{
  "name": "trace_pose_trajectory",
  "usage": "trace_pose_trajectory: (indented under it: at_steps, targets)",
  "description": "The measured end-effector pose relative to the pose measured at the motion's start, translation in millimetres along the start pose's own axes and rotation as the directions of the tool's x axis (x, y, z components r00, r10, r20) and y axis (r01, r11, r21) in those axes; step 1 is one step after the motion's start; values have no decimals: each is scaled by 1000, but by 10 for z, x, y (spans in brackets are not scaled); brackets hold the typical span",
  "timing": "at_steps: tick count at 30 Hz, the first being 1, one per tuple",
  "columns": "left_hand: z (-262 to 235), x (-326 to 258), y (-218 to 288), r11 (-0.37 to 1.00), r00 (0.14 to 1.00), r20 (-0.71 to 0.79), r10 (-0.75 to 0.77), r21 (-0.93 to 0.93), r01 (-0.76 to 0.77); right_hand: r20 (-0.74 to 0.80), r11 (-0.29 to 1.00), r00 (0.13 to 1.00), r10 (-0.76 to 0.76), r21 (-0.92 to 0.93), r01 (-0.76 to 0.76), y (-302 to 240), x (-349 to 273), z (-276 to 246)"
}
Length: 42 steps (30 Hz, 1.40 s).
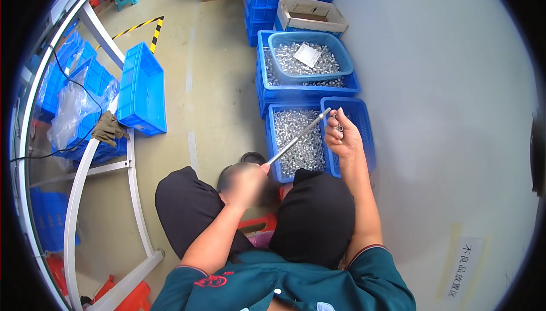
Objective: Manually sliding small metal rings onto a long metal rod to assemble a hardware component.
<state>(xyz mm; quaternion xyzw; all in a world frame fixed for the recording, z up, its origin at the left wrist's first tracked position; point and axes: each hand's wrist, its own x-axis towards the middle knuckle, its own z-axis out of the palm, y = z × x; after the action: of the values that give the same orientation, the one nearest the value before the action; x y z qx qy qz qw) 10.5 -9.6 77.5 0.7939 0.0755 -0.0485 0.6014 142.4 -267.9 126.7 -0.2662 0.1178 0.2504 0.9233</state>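
My left hand (pixel 244 184), partly smeared, is closed around the lower end of a thin metal rod (pixel 297 138). That rod slants up and to the right, its tip close to the fingers of my right hand (pixel 345 136). Curled fingers of the right hand hold a few small shiny metal nuts (pixel 339 129); their exact shape is hard to make out. Below the rod stands a blue bin (pixel 269 134) full of loose small metal parts (pixel 296 154). Beside it, partly behind my right hand and wrist, is another blue basket (pixel 364 123).
Farther ahead, a light-blue basket (pixel 276 55) of metal parts with a white card (pixel 307 55) rests on a blue crate (pixel 262 77). Behind them are a cardboard box (pixel 313 23) and stacked crates (pixel 256 12). A white-framed bench (pixel 79 197) and blue crate (pixel 128 92) stand left; a grey wall (pixel 432 112) right.
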Motion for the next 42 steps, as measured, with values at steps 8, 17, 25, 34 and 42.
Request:
trace_pose_trajectory:
  at_steps: [8,17,25,34,42]
  targets:
    - [17,-17,-32,990,1000,30,3,141,-7,-67,995,995,-69,-70,64,11,-43,94]
    - [-44,-44,37,977,1000,5,-11,213,10,-64,851,983,-172,-512,116,-87,-71,227]
    - [-54,-53,64,972,998,-47,34,235,-23,-72,701,966,-250,-702,129,-123,-98,307]
    - [15,17,-10,1000,999,-33,17,26,-17,42,962,996,74,-266,-61,36,-91,249]
    - [0,3,-8,998,1000,-3,3,60,-3,32,986,999,-4,-168,10,-51,-34,77]
